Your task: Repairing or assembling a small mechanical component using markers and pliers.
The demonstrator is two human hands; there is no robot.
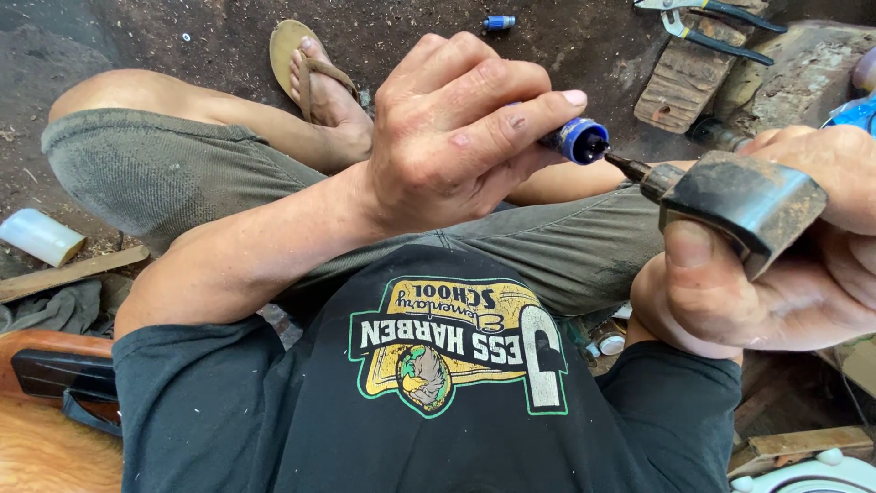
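My left hand [456,137] is closed around a small blue cylinder [578,141], whose open end points right. My right hand [785,265] grips a dark, worn tool [739,196] with a blocky body and a thin metal tip [630,167]. That tip touches the cylinder's open end. Both hands are held above my lap, over my grey shorts [182,173] and black printed shirt [429,402].
I sit on a dirt floor with a foot in a tan flip-flop [306,64]. Pliers [712,23] and a wood block [680,87] lie at the top right. Another small blue piece [498,22] lies ahead. A white tube [38,236] and a wood strip [68,272] lie left.
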